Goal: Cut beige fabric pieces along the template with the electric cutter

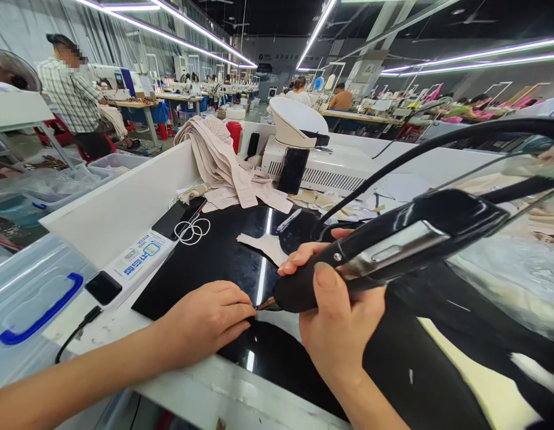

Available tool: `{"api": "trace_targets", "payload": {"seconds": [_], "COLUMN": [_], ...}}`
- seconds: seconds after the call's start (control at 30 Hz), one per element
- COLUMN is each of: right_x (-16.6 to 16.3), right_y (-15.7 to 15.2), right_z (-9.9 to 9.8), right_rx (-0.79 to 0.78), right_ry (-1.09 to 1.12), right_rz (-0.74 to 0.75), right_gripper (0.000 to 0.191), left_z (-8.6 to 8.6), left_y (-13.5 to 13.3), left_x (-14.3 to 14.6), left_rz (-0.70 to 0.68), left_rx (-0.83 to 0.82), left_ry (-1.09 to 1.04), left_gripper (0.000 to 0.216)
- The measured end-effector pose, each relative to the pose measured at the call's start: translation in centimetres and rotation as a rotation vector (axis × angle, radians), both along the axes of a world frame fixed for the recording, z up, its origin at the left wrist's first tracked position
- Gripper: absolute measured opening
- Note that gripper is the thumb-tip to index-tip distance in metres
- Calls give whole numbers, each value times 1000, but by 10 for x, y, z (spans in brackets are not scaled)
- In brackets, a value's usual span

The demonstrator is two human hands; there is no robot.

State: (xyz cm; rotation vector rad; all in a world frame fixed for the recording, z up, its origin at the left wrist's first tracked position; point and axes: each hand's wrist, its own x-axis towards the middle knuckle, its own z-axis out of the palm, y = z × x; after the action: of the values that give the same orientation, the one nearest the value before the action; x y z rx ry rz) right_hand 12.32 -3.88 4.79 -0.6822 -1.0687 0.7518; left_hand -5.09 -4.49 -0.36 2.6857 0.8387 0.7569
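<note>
My right hand is wrapped around a thick black handheld tool with a silver lever plate, a cable at its rear and a thin pointed metal tip. The tip points down and left at the fingertips of my left hand. My left fingers are bent and pressed together low over the glossy black board; what they hold, if anything, is hidden. A pale piece lies between my hands, beneath the tool. Beyond them rests a small beige fabric piece.
Beige fabric strips are heaped at the back beside a white machine with a phone leaning on it. White box, coiled white cord and small black device sit left. Thick cable arches right. A person stands far left.
</note>
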Motion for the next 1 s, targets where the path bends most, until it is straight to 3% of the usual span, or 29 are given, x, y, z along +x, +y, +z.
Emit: {"api": "trace_targets", "payload": {"seconds": [0.23, 0.53, 0.77, 1.0], "right_x": [2, 1, 4, 3], "right_y": [-4, -6, -9, -9], "right_z": [0, 2, 1, -1], "right_rx": [-12, -7, -13, -22], "right_ry": [18, 19, 6, -1], "right_rz": [-3, -14, -4, -18], "right_gripper": [39, 34, 35, 38], "left_z": [2, -3, 4, 5], "left_y": [4, 7, 10, 9], "left_x": [0, -6, -5, -3], "left_rz": [44, 33, -1, -15], "left_rx": [-124, -120, -103, -114], "left_ry": [-13, -10, 72, 76], "left_gripper": [18, 19, 30, 28]}}
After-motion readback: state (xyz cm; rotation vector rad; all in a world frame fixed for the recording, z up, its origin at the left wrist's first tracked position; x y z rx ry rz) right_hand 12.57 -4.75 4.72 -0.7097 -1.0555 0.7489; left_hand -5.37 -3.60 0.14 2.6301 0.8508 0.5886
